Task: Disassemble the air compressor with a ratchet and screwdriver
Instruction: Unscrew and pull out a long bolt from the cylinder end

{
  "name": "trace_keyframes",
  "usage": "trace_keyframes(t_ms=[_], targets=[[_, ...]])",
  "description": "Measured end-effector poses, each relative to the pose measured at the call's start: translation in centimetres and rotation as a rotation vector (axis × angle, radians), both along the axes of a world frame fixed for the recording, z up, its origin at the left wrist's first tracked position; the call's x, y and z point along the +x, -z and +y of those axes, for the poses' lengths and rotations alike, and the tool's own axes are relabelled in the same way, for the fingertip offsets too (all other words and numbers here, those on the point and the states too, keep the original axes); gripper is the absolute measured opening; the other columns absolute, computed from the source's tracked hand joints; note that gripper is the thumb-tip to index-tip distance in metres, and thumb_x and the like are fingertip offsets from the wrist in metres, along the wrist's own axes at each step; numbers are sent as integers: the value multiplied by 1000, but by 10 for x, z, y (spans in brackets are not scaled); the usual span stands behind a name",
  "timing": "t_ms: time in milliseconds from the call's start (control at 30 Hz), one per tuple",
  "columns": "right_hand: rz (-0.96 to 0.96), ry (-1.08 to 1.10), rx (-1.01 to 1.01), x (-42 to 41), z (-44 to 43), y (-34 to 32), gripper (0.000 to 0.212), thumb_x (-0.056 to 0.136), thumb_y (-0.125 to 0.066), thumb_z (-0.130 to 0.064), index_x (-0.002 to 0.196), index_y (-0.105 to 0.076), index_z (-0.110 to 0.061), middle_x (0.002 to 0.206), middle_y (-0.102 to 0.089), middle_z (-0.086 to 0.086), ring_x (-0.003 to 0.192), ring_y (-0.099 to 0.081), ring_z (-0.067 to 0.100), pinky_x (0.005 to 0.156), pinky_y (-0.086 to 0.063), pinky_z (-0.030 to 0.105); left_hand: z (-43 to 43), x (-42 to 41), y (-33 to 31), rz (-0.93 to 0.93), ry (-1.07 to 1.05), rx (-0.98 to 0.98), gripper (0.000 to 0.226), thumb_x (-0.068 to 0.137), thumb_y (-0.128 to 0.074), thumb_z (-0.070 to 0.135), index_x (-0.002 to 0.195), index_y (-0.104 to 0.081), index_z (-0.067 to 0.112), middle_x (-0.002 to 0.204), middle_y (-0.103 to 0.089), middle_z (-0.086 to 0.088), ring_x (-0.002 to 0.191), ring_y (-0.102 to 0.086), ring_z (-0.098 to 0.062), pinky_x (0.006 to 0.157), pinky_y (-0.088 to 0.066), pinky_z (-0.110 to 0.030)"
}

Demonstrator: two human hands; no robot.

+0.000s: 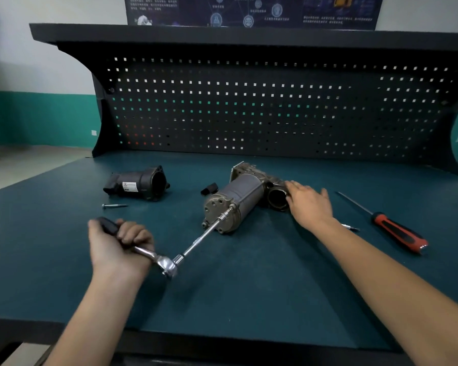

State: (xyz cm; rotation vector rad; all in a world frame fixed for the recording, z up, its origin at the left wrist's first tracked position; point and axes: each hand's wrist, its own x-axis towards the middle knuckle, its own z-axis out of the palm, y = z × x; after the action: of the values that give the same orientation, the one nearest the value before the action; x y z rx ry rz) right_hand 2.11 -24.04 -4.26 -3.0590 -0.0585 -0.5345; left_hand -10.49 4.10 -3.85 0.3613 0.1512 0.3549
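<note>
The grey air compressor point(242, 196) lies on its side in the middle of the green bench top. My left hand point(117, 244) grips the black handle of the chrome ratchet point(167, 264). The ratchet's long extension bar point(206, 233) reaches up to a bolt on the compressor's round end cap. My right hand point(310, 202) rests with fingers spread on the compressor's right end, beside an open round port. A red and black screwdriver point(397, 231) lies on the bench to the right of that hand.
A separated black motor housing point(139, 184) lies at the left, with a loose long bolt point(114, 206) in front of it. A small black plug point(209, 188) sits behind the compressor. A small metal bit point(351, 227) lies by my right wrist. A dark pegboard point(249, 107) backs the bench.
</note>
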Motion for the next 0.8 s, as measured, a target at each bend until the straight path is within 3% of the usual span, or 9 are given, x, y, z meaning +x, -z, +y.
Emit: trace_keyframes(t_ms=[67,133,267,333,400,500,600,667,800], targets=[[-67,-23,20,-17,9,-6,42,100,-35,-26,139,-37,-13,147,-36,8,130,-39,25,105,-30,41,-6,-3,-8,-82,-3,93,49,91,-32,34,45,-38,19,37,-20,9,29,-17,-6,31,-16,-16],[-116,-128,333,-45,30,-7,31,97,-41,-25,115,-59,-8,120,-60,13,104,-58,26,83,-43,32,-18,-12,-21,-271,-53,376,47,93,-32,45,53,-40,22,36,-21,10,29,-16,-5,31,-14,-17],[532,-346,1384,-92,91,-6,29,99,-39,-22,87,-61,-9,67,-67,2,45,-60,4,45,-45,15,-46,-38,-38,-970,-306,1692,10,78,-52,19,69,-49,19,59,-45,-5,44,-39,-1,48,-25,-4],[674,-364,1652,-97,108,-6,27,100,-38,-20,92,-60,-6,60,-67,1,47,-63,7,48,-48,15,-57,-45,-31,-1280,-167,2071,19,77,-59,32,67,-54,16,55,-49,0,50,-44,0,53,-26,-9],[737,-357,1826,-97,116,-6,25,100,-38,-19,95,-56,-3,72,-68,8,60,-67,14,62,-53,23,-62,-45,-27,-1312,-116,2187,38,81,-57,41,64,-56,8,52,-52,-3,49,-44,-13,49,-25,-19],[783,-336,2012,-96,119,-3,25,100,-35,-19,103,-55,-3,82,-69,10,90,-62,22,81,-51,31,-53,-42,-26,-1233,-65,1902,40,92,-46,44,74,-56,9,67,-46,15,60,-38,3,59,-29,-3],[774,-364,2094,-93,122,3,28,99,-37,-20,110,-57,-3,87,-70,9,84,-66,18,75,-53,28,-49,-44,-22,-952,-194,1546,14,86,-54,41,76,-55,33,65,-47,28,54,-40,14,54,-33,0],[731,-347,2085,-93,121,4,22,97,-43,-19,91,-60,-7,72,-72,3,63,-69,11,57,-54,19,-47,-43,-27,-601,-132,1020,18,75,-53,40,61,-57,30,47,-46,16,38,-36,5,39,-30,-9],[682,-273,2007,-92,119,3,17,90,-57,-20,76,-62,-13,62,-70,-1,52,-66,7,44,-46,13,-18,-26,-29,-194,-39,205,45,93,-35,54,62,-37,21,41,-25,11,33,-22,-3,33,-22,-14]])
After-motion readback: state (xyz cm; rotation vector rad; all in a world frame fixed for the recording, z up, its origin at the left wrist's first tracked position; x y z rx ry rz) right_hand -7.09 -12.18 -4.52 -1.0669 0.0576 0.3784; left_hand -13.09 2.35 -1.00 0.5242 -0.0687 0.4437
